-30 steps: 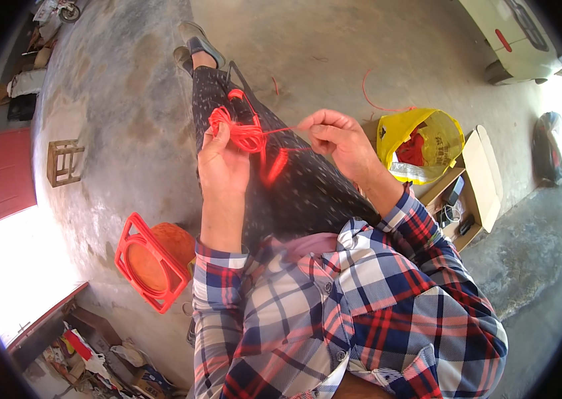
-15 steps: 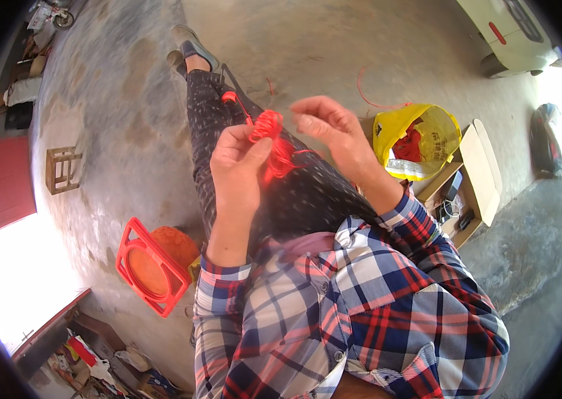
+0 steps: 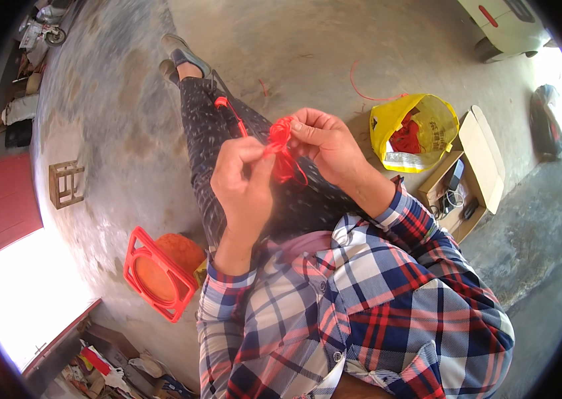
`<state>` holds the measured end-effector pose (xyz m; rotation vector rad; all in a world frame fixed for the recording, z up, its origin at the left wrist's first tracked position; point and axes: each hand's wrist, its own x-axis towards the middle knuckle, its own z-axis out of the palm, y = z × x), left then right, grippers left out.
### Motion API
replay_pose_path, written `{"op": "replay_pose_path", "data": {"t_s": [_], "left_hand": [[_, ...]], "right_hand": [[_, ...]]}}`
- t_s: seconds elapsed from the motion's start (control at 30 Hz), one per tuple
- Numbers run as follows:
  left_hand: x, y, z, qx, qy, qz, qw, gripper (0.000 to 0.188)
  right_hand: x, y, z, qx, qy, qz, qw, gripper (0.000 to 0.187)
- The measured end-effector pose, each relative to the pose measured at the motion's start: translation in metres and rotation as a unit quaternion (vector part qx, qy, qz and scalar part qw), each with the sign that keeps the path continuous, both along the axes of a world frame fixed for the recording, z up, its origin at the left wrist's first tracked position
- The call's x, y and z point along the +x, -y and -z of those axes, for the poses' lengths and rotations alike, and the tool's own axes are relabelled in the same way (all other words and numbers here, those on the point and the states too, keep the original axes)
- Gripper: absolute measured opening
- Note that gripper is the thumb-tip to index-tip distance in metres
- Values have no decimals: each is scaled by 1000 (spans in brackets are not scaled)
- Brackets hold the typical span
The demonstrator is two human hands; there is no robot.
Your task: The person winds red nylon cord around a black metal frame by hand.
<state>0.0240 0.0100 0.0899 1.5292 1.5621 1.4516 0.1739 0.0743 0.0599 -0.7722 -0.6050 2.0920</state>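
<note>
Above my lap, both hands are on a looped bundle of red cord [image 3: 285, 167]. My left hand [image 3: 244, 176] pinches it at the middle, thumb against bent fingers. At the bundle's upper end, my right hand [image 3: 334, 146] has thumb and fingertips closed on the loops. Below the pinch, loose loops hang out over my dark speckled trousers [image 3: 204, 139]. Near my shins a small red piece [image 3: 220, 102] shows, with a red strand [image 3: 241, 126] running from it toward my hands. Fingers hide part of the bundle.
To the right stand a yellow bag [image 3: 437, 126] with red material inside and an open cardboard box [image 3: 492, 166] holding dark items and a white cable. A red cord [image 3: 361, 93] lies on the floor. An orange-red cone [image 3: 160, 276] lies at left, beyond it a wooden stool [image 3: 65, 184].
My right hand has come in from beside the bundle and closed on its upper loops. My left hand has shifted its pinch down to the bundle's middle.
</note>
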Motion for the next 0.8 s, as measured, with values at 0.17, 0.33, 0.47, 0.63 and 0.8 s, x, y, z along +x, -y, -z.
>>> {"op": "replay_pose_path", "data": {"t_s": [0.17, 0.33, 0.47, 0.63, 0.8], "left_hand": [[5, 5, 3, 108, -132, 13, 985, 11], [3, 6, 5, 191, -207, 27, 959, 15], [7, 12, -3, 180, -245, 8, 953, 15], [7, 9, -2, 147, -205, 5, 968, 12], [5, 7, 6, -19, 65, 36, 997, 9]], "right_hand": [[2, 4, 7, -125, -126, -24, 984, 12], [3, 6, -5, -128, -155, -32, 979, 14], [12, -3, -7, -31, -135, -30, 990, 13], [13, 3, -14, 21, -79, -28, 996, 14], [12, 6, -11, 98, -24, -88, 991, 20]]}}
